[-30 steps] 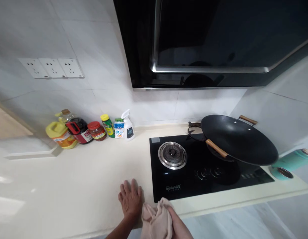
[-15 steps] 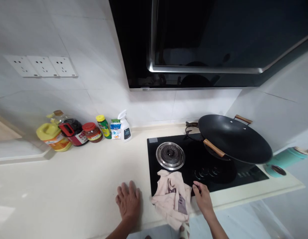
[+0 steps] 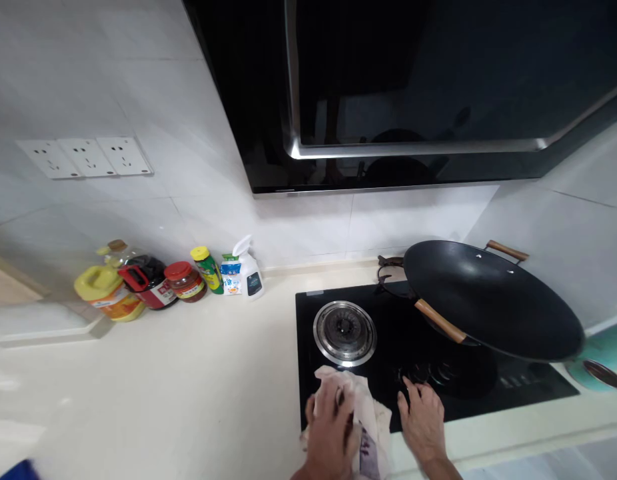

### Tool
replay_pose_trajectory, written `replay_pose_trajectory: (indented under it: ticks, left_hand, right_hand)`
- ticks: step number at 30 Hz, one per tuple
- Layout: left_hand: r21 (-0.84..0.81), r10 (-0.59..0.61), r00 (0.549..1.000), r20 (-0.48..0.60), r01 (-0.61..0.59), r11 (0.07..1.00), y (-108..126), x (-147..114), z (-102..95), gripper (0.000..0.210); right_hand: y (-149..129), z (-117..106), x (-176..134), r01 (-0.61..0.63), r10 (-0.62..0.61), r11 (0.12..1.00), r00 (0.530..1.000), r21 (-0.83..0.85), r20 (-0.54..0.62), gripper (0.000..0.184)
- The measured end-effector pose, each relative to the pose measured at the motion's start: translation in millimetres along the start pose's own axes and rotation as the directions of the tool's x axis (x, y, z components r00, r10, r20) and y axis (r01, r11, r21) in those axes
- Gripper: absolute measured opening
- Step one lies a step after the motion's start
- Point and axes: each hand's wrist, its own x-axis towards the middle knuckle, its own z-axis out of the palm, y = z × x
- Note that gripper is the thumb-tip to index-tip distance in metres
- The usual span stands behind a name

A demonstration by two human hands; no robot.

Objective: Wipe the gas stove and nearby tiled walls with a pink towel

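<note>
A pale pink cloth (image 3: 357, 390) with a purple patch lies over the front left edge of the black cooktop (image 3: 388, 333). My left hand (image 3: 331, 427) is on top of this cloth, fingers apart and slightly bent, a little blurred. To its right, my right hand (image 3: 422, 417) rests at the cooktop's front edge, fingers loosely spread and empty. Its index fingertip is near the control knobs (image 3: 422, 372). Just behind the cloth is the round metal burner (image 3: 344, 333).
A large black wok (image 3: 488, 300) with wooden handles sits tilted over the right burner. Bottles and jars, including a white spray bottle (image 3: 249, 273) and a red-lidded jar (image 3: 184, 281), line the wall. The range hood (image 3: 388, 170) overhangs. A turquoise container (image 3: 591, 375) stands at right.
My left hand has moved right from the bare counter onto the cloth. My right hand has moved further onto the cooktop, toward the knobs. The view has shifted slightly.
</note>
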Motion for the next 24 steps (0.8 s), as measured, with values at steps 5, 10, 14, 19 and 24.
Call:
replay_pose_trajectory:
  ticks: [5,10,14,19,24]
  left_hand:
    - [-0.177,0.172,0.97,0.172,-0.141,0.974,37,30,17.1,0.07]
    - [-0.277,0.254,0.949,0.187,-0.197,0.94,56,43,22.9,0.072]
    - [-0.248,0.243,0.944,0.223,-0.186,0.951,41,36,21.2,0.072]
    - [-0.077,0.084,0.986,0.145,-0.073,0.994,-16,0,6.2,0.069]
    - [0.082,-0.185,0.982,0.029,0.182,0.98,-60,-35,-1.8,0.072]
  right_hand:
    - [1,2,-1,-0.004,0.004,1.0,1.0,-0.02,-0.003,0.048]
    - [5,5,-2,0.007,-0.007,1.0,1.0,-0.011,-0.01,0.048]
    - [8,8,-3,0.009,-0.009,1.0,1.0,-0.003,-0.03,0.05]
    - [7,9,-4,0.003,-0.002,1.0,0.999,0.02,-0.046,0.05]
    - [3,12,-4,-0.013,0.016,0.999,0.998,0.044,-0.061,0.05]
